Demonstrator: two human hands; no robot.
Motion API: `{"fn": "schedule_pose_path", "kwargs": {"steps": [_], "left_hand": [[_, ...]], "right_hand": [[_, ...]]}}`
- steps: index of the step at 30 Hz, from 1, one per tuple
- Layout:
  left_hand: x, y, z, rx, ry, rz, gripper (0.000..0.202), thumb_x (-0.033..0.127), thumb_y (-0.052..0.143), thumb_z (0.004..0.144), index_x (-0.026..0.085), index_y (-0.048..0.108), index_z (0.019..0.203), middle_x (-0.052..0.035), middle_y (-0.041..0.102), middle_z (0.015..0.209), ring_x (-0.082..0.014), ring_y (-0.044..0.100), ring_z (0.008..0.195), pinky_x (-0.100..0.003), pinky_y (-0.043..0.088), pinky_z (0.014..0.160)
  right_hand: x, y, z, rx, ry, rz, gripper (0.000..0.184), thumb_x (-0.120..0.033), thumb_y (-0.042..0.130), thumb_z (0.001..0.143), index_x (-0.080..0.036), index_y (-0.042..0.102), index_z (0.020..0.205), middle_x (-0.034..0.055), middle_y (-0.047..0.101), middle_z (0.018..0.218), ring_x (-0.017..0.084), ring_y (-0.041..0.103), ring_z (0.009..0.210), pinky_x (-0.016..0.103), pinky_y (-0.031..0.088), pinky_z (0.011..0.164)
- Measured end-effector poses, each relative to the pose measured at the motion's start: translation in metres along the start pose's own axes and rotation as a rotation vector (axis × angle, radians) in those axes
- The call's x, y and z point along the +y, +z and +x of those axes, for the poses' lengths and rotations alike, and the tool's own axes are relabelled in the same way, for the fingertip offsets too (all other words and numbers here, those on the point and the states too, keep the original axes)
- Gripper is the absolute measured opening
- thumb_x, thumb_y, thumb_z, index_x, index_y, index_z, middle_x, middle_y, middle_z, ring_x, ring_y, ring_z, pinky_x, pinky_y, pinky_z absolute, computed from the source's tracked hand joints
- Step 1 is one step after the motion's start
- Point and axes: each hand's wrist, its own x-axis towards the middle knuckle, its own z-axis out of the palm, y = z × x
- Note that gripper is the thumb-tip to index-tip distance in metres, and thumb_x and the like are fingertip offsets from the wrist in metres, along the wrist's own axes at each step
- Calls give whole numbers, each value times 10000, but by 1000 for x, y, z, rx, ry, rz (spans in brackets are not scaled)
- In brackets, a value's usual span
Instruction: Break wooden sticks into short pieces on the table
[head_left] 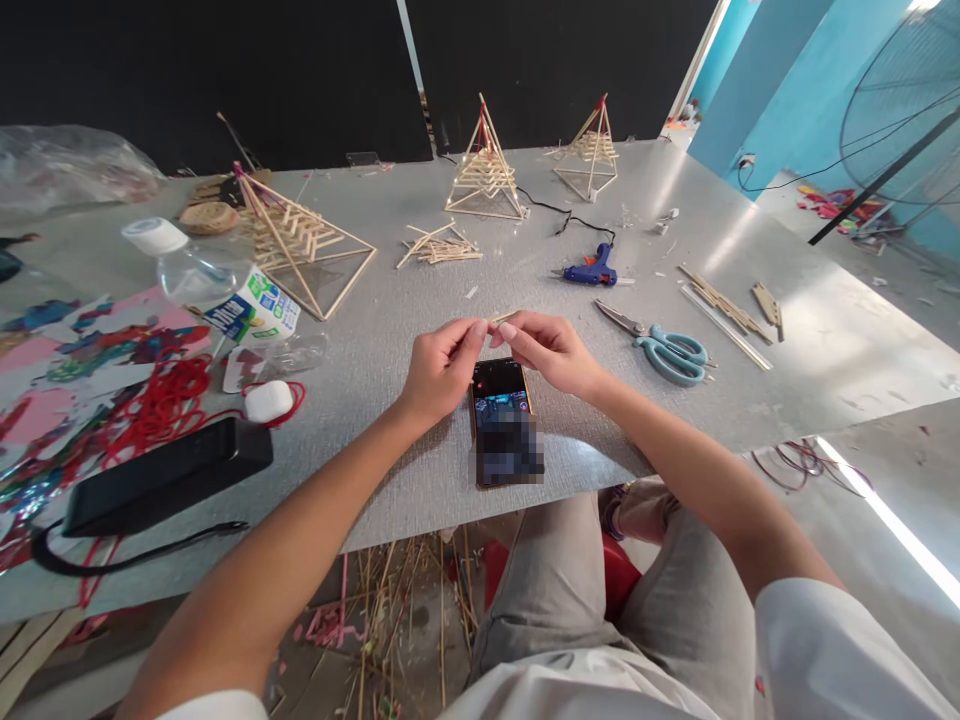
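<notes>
Pale, thin stick (501,319), mostly hidden; left hand (442,370) and right hand (553,350) pinching it.

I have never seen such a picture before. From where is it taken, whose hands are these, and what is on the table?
There is no machine: a person works with two bare hands. The single picture comes from a camera worn on their head, looking forward and down. The left hand and right hand meet near the far end of a phone. A thin stick shows at their fingertips; which hand grips it is unclear. Also on the table: three stick pyramids, loose sticks, a glue gun, scissors and a bottle.
</notes>
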Motion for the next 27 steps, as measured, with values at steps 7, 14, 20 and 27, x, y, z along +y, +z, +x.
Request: {"fn": "schedule_pose_path", "kwargs": {"steps": [7,14,20,27], "left_hand": [[-10,3,6,55,-314,-313,350,479,629,1017,191,828,1033,47,369,598,-125,365,554,-275,320,524],[-11,4,8,88,-377,-340,305,480,721,935,192,794,1006,49,427,624,-108,373,561,-261,300,521],[-12,3,16,159,-505,-635,282,456,737,939,207,682,818,92,282,563,-90,237,486,-245,248,476],[0,-4,22,-3,-724,-894,514,396,321,1096,130,748,989,1,476,674,-123,379,540,-241,341,519]], "right_hand": [[-22,46,-27,-523,-54,-107,402,-486,705,1040,-112,808,1147,-29,650,685,75,508,568,237,394,582],[-12,24,-13,-335,-293,-611,311,-442,672,1073,-160,803,1092,51,744,866,156,632,784,307,481,809],[16,-18,-2,-284,-164,-957,616,-609,919,811,-156,694,1164,129,690,1118,275,592,1040,383,489,914],[23,-16,3,191,-136,-815,251,-390,578,1107,-163,677,1148,21,654,849,154,545,752,302,424,747]]}}
